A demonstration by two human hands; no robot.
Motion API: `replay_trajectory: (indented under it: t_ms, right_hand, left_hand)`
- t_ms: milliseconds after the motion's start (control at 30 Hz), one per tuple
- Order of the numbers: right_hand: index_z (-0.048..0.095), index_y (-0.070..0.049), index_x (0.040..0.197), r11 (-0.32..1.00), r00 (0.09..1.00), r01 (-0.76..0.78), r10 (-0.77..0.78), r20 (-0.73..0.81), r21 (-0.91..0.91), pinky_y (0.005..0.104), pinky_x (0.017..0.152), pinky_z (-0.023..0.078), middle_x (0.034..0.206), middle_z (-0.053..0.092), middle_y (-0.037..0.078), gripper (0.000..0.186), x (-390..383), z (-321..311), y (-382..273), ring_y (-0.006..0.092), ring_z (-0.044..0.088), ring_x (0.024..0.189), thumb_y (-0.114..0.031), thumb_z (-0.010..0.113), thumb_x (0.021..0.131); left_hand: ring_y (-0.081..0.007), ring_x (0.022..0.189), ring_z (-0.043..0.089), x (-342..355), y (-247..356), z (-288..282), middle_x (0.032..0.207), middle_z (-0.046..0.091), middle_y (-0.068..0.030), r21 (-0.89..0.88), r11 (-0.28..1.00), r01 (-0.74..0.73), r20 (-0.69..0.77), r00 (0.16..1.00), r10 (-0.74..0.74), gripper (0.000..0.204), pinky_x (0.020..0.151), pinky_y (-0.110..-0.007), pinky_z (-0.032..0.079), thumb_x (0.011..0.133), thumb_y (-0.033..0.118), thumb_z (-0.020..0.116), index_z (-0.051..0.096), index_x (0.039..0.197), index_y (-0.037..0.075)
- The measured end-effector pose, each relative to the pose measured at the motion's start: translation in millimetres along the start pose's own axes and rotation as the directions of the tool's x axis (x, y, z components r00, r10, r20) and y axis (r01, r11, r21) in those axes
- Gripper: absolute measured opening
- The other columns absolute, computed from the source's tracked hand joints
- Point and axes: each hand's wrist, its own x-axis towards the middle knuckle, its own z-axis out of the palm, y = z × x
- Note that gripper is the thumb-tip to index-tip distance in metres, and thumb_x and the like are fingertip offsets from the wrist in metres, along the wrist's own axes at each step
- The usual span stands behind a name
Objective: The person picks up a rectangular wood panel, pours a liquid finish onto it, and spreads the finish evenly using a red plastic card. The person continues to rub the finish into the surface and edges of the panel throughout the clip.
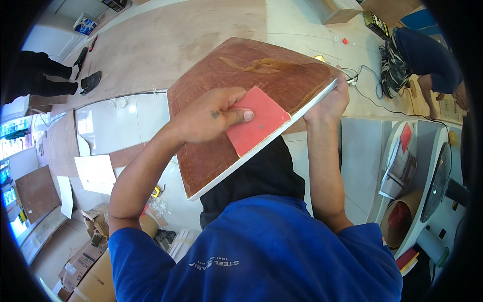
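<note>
A board (201, 163) with a worn brown face, a yellowish smear and a white edge is held tilted above my lap. My left hand (221, 113) is closed on a red rectangular piece (259, 133), thumb on top, pressed to the board's face along its white edge; the fingertips under the piece are hidden. My right hand (329, 103) grips the board at its upper right corner, fingers partly hidden behind it.
Another person's legs (60, 80) stand at left; someone in dark clothing (427, 65) crouches at upper right. A shelving unit (367, 151) holding rolls and papers is beside my right arm. Cardboard boxes (90, 267) lie at lower left, white sheets (95, 176) on the floor, cords (375, 105) behind.
</note>
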Motion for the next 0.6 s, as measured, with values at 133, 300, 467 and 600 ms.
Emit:
replay_trajectory:
  t_ms: [133, 300, 467, 600]
  right_hand:
    - [0.054, -0.007, 0.137, 1.0, 1.0, 0.002, -0.002, -0.004, 0.024, 0.0507, 0.107, 0.051, 0.135, 0.06, 0.016, 0.044, -0.7, 2.5, 0.2, 0.0331, 0.059, 0.127, -0.04, 0.038, 0.113]
    - [0.053, -0.009, 0.14, 1.0, 1.0, -0.017, 0.017, 0.0, 0.015, 0.0515, 0.109, 0.05, 0.138, 0.059, 0.015, 0.044, -3.7, 5.0, -1.1, 0.033, 0.059, 0.128, -0.04, 0.037, 0.114]
    - [0.056, -0.007, 0.137, 0.999, 0.999, 0.018, -0.016, -0.039, 0.037, 0.0508, 0.11, 0.049, 0.137, 0.061, 0.015, 0.045, -6.5, 4.9, 1.2, 0.0328, 0.059, 0.128, -0.041, 0.037, 0.114]
    - [0.057, -0.007, 0.137, 0.999, 0.999, 0.024, -0.023, -0.024, 0.043, 0.0505, 0.11, 0.049, 0.136, 0.061, 0.014, 0.045, -8.1, 0.8, -0.3, 0.0321, 0.059, 0.128, -0.04, 0.036, 0.114]
  left_hand:
    - [-0.0058, 0.086, 0.056, 8.8, -7.1, 0.8, 0.092, 0.065, 0.0021, -0.138, 0.986, 0.093, 0.004, 0.996, -0.093, 0.026, 0.077, -0.027, 0.047, 0.106, 0.023, 0.065, 0.068, 0.116, -0.001]
    - [-0.0076, 0.094, 0.061, 28.7, -60.1, -9.9, 0.1, 0.07, 0.0004, -0.024, 0.997, 0.068, 0.002, 0.998, -0.068, 0.026, 0.085, -0.029, 0.049, 0.105, 0.021, 0.065, 0.069, 0.12, 0.0]
    - [-0.013, 0.1, 0.065, 81.2, -169.5, -69.3, 0.111, 0.074, -0.0026, 0.15, 0.969, 0.197, -0.254, 0.955, -0.155, 0.033, 0.09, -0.034, 0.052, 0.102, 0.023, 0.067, 0.07, 0.126, -0.001]
    - [-0.0317, 0.094, 0.071, 105.4, -183.5, -109.5, 0.101, 0.076, -0.0169, 0.468, 0.782, 0.412, -0.512, 0.848, -0.141, 0.033, 0.087, -0.042, 0.054, 0.099, 0.025, 0.069, 0.07, 0.123, 0.003]
